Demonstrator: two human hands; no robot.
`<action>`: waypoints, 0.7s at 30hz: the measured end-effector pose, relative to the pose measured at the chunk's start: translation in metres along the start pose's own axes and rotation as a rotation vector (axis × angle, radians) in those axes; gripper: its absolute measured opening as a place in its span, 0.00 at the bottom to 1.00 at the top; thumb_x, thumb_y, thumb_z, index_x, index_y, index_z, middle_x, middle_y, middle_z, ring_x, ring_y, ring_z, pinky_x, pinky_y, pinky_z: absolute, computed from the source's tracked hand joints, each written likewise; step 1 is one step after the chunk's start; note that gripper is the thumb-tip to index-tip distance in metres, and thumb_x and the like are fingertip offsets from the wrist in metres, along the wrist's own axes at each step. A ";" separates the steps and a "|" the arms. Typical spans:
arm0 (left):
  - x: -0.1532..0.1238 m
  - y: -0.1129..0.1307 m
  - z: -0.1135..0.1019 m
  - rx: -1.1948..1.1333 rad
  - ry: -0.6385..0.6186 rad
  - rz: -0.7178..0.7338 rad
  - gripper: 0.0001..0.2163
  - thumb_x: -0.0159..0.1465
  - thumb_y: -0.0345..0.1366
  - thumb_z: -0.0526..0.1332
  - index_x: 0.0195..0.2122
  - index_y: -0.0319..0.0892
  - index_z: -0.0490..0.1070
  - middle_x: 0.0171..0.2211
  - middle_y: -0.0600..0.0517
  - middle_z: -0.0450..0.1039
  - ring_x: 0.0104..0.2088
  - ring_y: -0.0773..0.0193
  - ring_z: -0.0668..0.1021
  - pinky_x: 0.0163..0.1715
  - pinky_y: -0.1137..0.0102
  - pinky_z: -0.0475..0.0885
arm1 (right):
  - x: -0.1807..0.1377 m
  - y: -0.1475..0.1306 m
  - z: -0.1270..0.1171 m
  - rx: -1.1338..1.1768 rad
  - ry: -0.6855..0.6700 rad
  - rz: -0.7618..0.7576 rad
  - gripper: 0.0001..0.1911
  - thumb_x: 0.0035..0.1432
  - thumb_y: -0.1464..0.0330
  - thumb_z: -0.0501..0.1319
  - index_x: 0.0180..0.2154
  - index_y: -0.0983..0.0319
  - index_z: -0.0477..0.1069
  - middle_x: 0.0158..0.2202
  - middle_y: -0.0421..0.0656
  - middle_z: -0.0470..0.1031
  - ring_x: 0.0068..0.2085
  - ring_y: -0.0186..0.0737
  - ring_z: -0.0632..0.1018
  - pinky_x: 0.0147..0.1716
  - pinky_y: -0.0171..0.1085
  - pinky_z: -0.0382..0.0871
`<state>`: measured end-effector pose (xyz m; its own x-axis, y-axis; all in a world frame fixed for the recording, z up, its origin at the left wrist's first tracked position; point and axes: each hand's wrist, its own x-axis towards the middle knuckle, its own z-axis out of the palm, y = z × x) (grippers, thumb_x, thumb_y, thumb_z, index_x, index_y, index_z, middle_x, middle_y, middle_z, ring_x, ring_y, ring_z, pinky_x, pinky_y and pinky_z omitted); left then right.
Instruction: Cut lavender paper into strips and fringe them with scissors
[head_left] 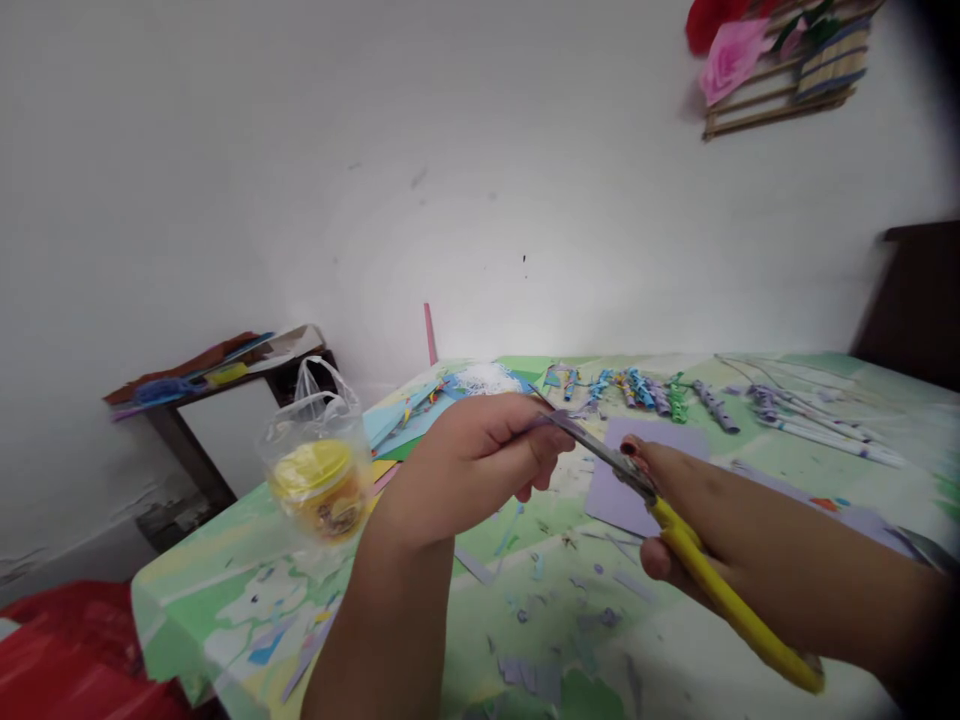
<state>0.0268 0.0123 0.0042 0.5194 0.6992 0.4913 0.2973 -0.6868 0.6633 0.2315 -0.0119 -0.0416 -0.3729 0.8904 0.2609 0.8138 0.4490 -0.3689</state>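
My right hand [720, 530] is closed round the yellow handles of a pair of scissors [697, 560], whose grey blades point left toward my other hand. My left hand [480, 460] is closed in a pinch on a small thin strip of paper held at the blade tips; the piece is too small to make out clearly. Both hands hover above the green patterned table [225, 600]. A lilac paper sheet [622, 490] lies flat on the table just behind the scissors.
A clear plastic bag with a yellow-lidded jar [319, 480] stands at the table's left. Rolled paper pieces [645, 390] and long paper sticks [817, 425] lie along the far side. Paper scraps litter the near surface. A dark side table [202, 390] stands left by the wall.
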 end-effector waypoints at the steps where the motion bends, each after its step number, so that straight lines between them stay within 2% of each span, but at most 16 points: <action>1: 0.000 0.000 0.000 0.009 0.003 0.004 0.13 0.59 0.31 0.54 0.17 0.39 0.64 0.16 0.57 0.64 0.18 0.75 0.68 0.19 0.78 0.63 | 0.000 -0.001 0.000 -0.009 -0.002 -0.009 0.16 0.54 0.57 0.54 0.40 0.61 0.63 0.35 0.50 0.74 0.31 0.47 0.75 0.29 0.44 0.69; 5: -0.002 -0.001 -0.002 0.018 0.009 0.019 0.12 0.58 0.28 0.54 0.18 0.39 0.64 0.16 0.58 0.64 0.17 0.75 0.68 0.18 0.78 0.63 | 0.000 -0.001 0.001 -0.058 0.010 0.004 0.16 0.53 0.56 0.55 0.37 0.61 0.63 0.30 0.47 0.72 0.27 0.46 0.73 0.26 0.43 0.67; 8: -0.003 -0.003 -0.003 0.001 -0.016 0.020 0.11 0.57 0.26 0.53 0.18 0.39 0.64 0.16 0.58 0.65 0.17 0.76 0.68 0.18 0.79 0.63 | -0.001 0.001 0.002 -0.046 0.018 0.000 0.17 0.53 0.56 0.56 0.38 0.61 0.64 0.30 0.47 0.72 0.27 0.46 0.73 0.25 0.43 0.67; 15: -0.003 -0.005 -0.006 -0.026 -0.034 0.012 0.09 0.57 0.29 0.54 0.20 0.39 0.66 0.15 0.57 0.65 0.16 0.73 0.69 0.16 0.77 0.65 | 0.000 -0.002 0.004 -0.049 0.028 -0.003 0.18 0.51 0.55 0.57 0.38 0.61 0.65 0.28 0.46 0.72 0.27 0.46 0.73 0.25 0.42 0.66; 21: -0.005 -0.003 -0.004 -0.071 -0.003 0.040 0.11 0.58 0.28 0.53 0.19 0.40 0.65 0.15 0.57 0.64 0.16 0.74 0.68 0.18 0.78 0.65 | -0.004 -0.007 0.005 -0.022 0.065 0.044 0.20 0.49 0.52 0.56 0.37 0.60 0.64 0.30 0.49 0.73 0.29 0.52 0.74 0.27 0.46 0.67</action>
<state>0.0197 0.0113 0.0019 0.5322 0.6705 0.5168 0.2184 -0.6986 0.6814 0.2255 -0.0182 -0.0448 -0.3074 0.9024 0.3021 0.8387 0.4069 -0.3621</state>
